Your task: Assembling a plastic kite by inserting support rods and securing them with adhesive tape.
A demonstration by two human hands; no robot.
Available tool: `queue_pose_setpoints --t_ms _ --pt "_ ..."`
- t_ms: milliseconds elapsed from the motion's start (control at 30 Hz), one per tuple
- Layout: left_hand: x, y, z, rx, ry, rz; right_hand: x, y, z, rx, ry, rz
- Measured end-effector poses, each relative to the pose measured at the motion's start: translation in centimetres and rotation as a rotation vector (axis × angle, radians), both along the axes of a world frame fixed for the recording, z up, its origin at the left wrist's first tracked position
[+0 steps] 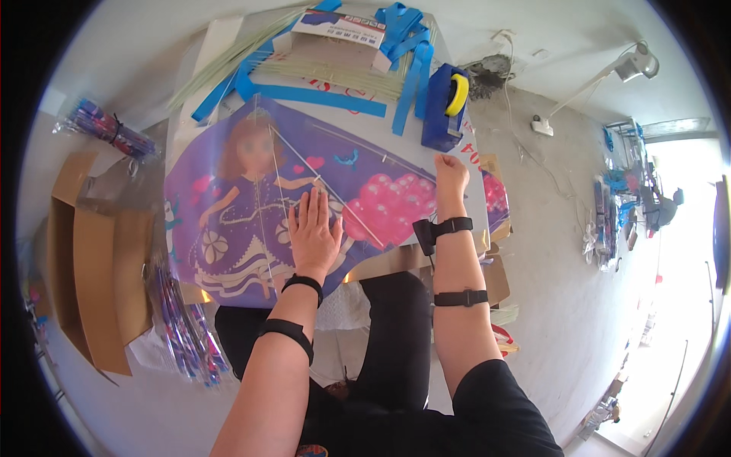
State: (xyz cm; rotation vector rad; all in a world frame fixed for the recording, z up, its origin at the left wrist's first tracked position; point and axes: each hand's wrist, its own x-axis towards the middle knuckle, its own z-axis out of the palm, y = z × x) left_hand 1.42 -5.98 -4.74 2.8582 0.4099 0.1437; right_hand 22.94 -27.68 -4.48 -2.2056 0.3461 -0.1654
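A purple kite (301, 152) printed with a princess figure and pink hearts lies spread over the worktop, thin white rods crossing it. My left hand (316, 232) rests flat on its middle, fingers stretched out over the printed skirt. At the kite's right corner, my right hand (451, 179) is closed, its fingers curled in; whatever they hold, if anything, is hidden. Just beyond that hand stands a blue tape dispenser (440, 114) with a yellow roll (458, 94).
Blue strips (320, 100), thin pale rods (228, 57) and an open white box (339, 34) lie at the worktop's far side. A cardboard box (114, 266) stands left, near plastic-wrapped bundles (186, 327). A lamp (636, 65) juts from the right wall.
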Motion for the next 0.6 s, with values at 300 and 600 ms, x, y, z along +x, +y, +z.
queue_pose_setpoints --t_ms 300,600 --pt "0.3 0.2 -0.1 0.022 0.011 -0.002 -1.5 8.7 0.8 0.340 0.193 0.220" --pt "0.2 0.1 -0.1 0.008 0.011 -0.005 -2.0 10.3 1.6 0.228 0.252 0.209"
